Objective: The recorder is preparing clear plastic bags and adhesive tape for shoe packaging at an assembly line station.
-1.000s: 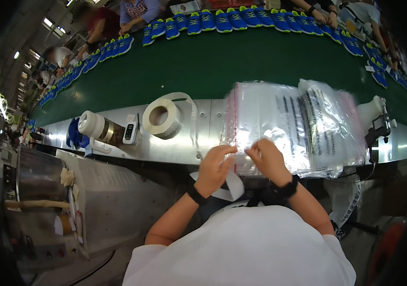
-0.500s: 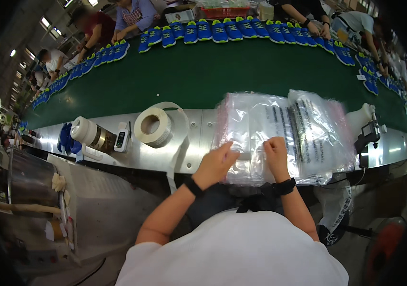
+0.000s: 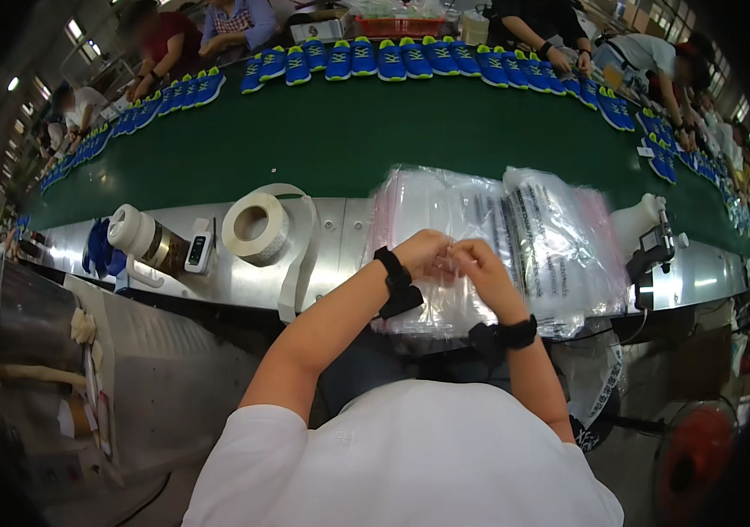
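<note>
Clear plastic bags (image 3: 414, 195) lie stacked on the metal ledge in front of me, with pink edges and dark print. A second shiny bundle of them (image 3: 555, 246) overlaps on the right. Above the left stack, my left hand (image 3: 424, 252) and my right hand (image 3: 486, 266) meet, almost fingertip to fingertip. Both are closed with the fingers pinched. Whatever sits between the fingertips is too small and see-through to make out. Each wrist carries a black band.
Left of the bags are a label roll (image 3: 255, 229) with a loose strip, a small handheld device (image 3: 199, 248) and a lidded bottle (image 3: 148, 241). A clamp-like stand (image 3: 653, 246) is at right. Beyond the green belt (image 3: 305, 132), blue shoes (image 3: 363, 58) line up before several people.
My hands have come together above the bags; the left moved up and right, the right slightly inward. The whole view has shifted a little, so the ledge items appear further left.
</note>
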### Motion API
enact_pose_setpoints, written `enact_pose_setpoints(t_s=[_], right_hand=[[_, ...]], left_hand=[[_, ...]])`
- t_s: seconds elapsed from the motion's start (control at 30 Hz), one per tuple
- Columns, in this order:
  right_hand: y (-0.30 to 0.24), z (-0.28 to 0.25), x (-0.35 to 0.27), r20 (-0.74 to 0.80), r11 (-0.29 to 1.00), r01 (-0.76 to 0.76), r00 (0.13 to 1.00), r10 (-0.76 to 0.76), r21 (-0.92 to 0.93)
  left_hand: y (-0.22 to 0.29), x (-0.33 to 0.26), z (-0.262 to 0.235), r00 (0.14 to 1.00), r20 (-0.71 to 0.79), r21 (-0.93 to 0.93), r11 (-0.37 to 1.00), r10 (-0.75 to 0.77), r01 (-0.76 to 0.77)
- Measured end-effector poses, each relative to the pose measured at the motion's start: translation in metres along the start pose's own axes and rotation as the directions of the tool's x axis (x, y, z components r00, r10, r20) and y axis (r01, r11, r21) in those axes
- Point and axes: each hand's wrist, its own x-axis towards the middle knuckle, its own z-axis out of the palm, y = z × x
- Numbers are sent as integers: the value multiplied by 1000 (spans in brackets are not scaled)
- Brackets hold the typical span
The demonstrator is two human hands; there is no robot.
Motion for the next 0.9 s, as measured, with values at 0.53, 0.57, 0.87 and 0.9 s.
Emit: enact_pose_setpoints(t_s=[0.53,0.57,0.87,0.9], right_hand=[[52,-166,-34,-836,997,-80,548,35,-10],[71,-195,-58,-892,976,-168,448,-51,-140],[115,-230,-158,-873,687,-573,445,-199,-448],[91,-216,-153,-845,675,-557,497,-196,-484]], left_hand=[[-157,-218,-65,89,-965,210,934,245,-288],[-173,-210,-70,77,-943,299,928,323,-222],[-187,-177,-88,-75,-843,506,833,533,226],[-183,-182,-83,-20,-881,448,847,472,286]])
